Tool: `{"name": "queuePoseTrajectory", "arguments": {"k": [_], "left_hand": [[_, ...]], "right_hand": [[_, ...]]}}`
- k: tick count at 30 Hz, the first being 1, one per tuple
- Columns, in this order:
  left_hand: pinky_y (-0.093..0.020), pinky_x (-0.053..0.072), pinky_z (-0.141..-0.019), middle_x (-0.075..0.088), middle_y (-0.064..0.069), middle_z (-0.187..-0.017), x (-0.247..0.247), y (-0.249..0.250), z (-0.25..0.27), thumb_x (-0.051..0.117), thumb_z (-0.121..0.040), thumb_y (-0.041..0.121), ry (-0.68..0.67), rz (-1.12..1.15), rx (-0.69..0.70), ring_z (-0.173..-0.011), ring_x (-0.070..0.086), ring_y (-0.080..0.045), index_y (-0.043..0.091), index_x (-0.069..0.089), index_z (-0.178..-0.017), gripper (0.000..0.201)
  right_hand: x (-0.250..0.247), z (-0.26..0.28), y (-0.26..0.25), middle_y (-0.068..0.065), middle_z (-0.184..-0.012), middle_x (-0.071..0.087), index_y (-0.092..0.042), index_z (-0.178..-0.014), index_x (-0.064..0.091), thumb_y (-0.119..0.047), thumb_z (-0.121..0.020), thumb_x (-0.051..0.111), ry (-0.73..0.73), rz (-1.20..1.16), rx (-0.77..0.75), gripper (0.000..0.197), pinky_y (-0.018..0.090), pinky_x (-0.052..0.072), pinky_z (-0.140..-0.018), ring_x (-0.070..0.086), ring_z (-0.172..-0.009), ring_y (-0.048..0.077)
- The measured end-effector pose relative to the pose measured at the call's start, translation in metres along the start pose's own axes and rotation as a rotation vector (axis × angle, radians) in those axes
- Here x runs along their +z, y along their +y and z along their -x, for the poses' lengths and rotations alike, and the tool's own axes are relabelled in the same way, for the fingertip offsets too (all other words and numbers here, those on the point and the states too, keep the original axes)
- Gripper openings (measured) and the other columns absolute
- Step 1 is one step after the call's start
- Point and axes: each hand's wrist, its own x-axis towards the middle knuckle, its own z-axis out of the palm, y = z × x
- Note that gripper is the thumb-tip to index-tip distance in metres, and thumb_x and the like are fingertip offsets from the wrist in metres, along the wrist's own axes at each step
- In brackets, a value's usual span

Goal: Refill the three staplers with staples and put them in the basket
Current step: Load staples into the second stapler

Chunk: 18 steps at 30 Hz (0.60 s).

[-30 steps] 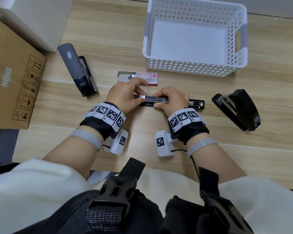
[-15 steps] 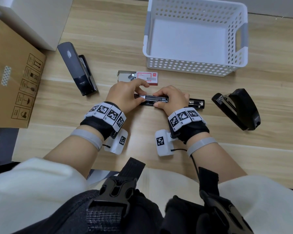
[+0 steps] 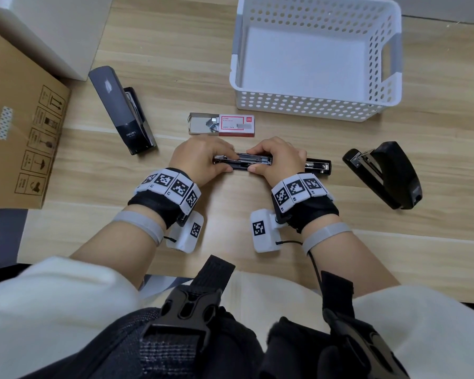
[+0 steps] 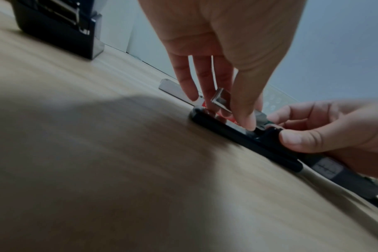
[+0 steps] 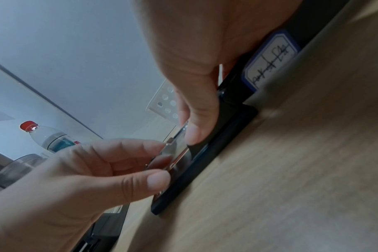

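A slim black stapler [image 3: 318, 166] lies opened flat on the wooden table, its metal magazine facing up between my hands. My left hand [image 3: 225, 161] pinches a short strip of staples [image 4: 221, 100] over the magazine's left end, thumb against the stapler's side [image 4: 259, 145]. My right hand [image 3: 253, 161] grips the stapler's middle from both sides, and its thumb [image 5: 196, 133] presses the black base [image 5: 205, 163]. The open staple box [image 3: 222, 124] lies just behind my hands. A grey stapler [image 3: 123, 110] stands open at the left and a black stapler [image 3: 383, 173] at the right. The white basket [image 3: 307, 105] holds nothing.
A cardboard box [image 3: 19, 132] and a white box [image 3: 60, 31] fill the left side of the table. A water bottle [image 5: 45, 136] with a red cap shows in the right wrist view. Bare wood runs between my wrists and the near table edge.
My left fingers have come down from beside the staple box onto the left end of the magazine. The right hand and the stapler have stayed in place.
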Motion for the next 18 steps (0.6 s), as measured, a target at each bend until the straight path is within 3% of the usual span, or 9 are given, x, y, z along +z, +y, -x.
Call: {"name": "queuePoseTrajectory", "arguments": {"k": [8, 10, 12, 13, 15, 18], "left_hand": [[-0.030, 0.043, -0.092, 0.069, 0.001, -0.110, -0.006, -0.003, 0.001, 0.076, -0.069, 0.028, 0.016, 0.036, 0.016, -0.107, 0.058, -0.018, 0.021, 0.072, -0.096, 0.028], [-0.016, 0.041, -0.088, 0.069, -0.001, -0.105, -0.009, 0.000, -0.001, 0.076, -0.070, 0.026, 0.061, 0.154, -0.013, -0.100, 0.059, -0.013, 0.016, 0.073, -0.093, 0.026], [0.000, 0.038, -0.076, 0.068, 0.002, -0.094, -0.013, 0.002, -0.006, 0.072, -0.074, 0.023, 0.159, 0.310, -0.103, -0.084, 0.059, 0.002, 0.014, 0.072, -0.092, 0.020], [0.001, 0.037, -0.071, 0.066, 0.004, -0.090, -0.016, 0.002, -0.009, 0.070, -0.077, 0.021, 0.213, 0.357, -0.149, -0.077, 0.056, 0.008, 0.014, 0.072, -0.092, 0.017], [-0.001, 0.039, -0.068, 0.065, 0.007, -0.089, -0.021, 0.001, -0.017, 0.064, -0.082, 0.018, 0.292, 0.376, -0.203, -0.071, 0.055, 0.010, 0.015, 0.070, -0.095, 0.014], [-0.012, 0.043, -0.075, 0.066, 0.006, -0.093, -0.026, -0.006, -0.028, 0.058, -0.085, 0.016, 0.297, 0.276, -0.246, -0.082, 0.057, -0.005, 0.019, 0.068, -0.098, 0.017]], "right_hand": [[-0.001, 0.000, -0.001, -0.010, -0.105, 0.061, -0.033, -0.094, 0.065, -0.027, -0.073, 0.073, -0.012, -0.006, 0.002, 0.024, 0.028, 0.017, -0.083, 0.051, -0.106, 0.014], [0.000, 0.000, -0.001, -0.010, -0.105, 0.061, -0.033, -0.094, 0.065, -0.027, -0.072, 0.074, -0.007, -0.008, 0.003, 0.025, 0.028, 0.017, -0.083, 0.051, -0.106, 0.013], [0.000, 0.000, 0.000, -0.010, -0.105, 0.061, -0.033, -0.094, 0.066, -0.027, -0.072, 0.074, -0.004, -0.012, 0.005, 0.025, 0.028, 0.017, -0.083, 0.051, -0.107, 0.013], [0.000, 0.000, 0.000, -0.010, -0.105, 0.061, -0.033, -0.094, 0.065, -0.026, -0.072, 0.074, -0.006, -0.014, 0.006, 0.025, 0.028, 0.017, -0.082, 0.051, -0.107, 0.013], [-0.001, -0.001, 0.000, -0.011, -0.104, 0.060, -0.033, -0.095, 0.065, -0.026, -0.072, 0.074, -0.010, -0.019, 0.008, 0.025, 0.028, 0.017, -0.083, 0.050, -0.107, 0.013], [-0.001, -0.001, 0.000, -0.011, -0.105, 0.061, -0.033, -0.095, 0.065, -0.026, -0.073, 0.073, -0.015, -0.025, 0.012, 0.025, 0.028, 0.018, -0.085, 0.050, -0.107, 0.013]]}}
